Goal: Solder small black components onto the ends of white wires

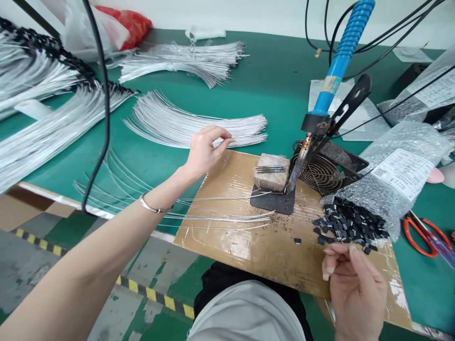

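My left hand (209, 149) reaches to the front edge of a fanned bundle of thin white wires (199, 124). Its thumb and forefinger pinch at the wires there, apparently on one wire. Low on the right, my right hand (357, 284) is palm up with curled fingers, thumb against fingertip; whatever it may hold is too small to make out. Just beyond it lies a heap of small black connectors (350, 225). Several separate wires (227, 218) lie below my left forearm, their right ends near a black metal base plate (272, 201).
A blue-handled soldering iron (343, 57) stands in a holder beside a block with metal sticks (272, 173) and a small fan (322, 170). Bubble wrap (401, 161) and orange-handled scissors (423, 234) lie right. A black cable (103, 94) hangs at left. More wire bundles (185, 61) lie behind.
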The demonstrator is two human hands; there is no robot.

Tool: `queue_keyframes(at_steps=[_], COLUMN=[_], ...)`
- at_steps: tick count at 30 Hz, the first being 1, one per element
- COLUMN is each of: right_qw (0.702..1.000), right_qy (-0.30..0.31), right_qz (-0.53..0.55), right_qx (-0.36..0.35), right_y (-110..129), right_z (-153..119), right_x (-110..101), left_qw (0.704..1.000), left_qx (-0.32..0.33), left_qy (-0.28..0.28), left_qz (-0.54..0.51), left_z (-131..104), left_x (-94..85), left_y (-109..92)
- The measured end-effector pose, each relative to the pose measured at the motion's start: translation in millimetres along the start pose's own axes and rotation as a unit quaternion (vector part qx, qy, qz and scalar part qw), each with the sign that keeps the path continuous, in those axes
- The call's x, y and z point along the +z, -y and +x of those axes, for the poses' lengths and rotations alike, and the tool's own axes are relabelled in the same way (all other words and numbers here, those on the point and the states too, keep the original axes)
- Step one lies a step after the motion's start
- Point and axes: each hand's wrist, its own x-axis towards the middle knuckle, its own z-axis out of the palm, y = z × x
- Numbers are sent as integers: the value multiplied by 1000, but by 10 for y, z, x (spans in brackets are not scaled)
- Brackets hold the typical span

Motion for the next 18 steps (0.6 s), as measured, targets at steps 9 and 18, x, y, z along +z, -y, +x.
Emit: queue_keyframes(at_steps=[9,18], right_qw=[1000,990], right_qy=[1,68], right_qz=[-9,-109], right_qx=[-5,-60], right_y=[4,73], right_z=[2,-249], right_x=[12,420], left_qw=[988,882], left_qx=[-73,-109], left_qy=[33,373], left_qz=[-132,-265], left_z=[-139,-525], left_x=[-468,-837], left_y=[-582,-1257])
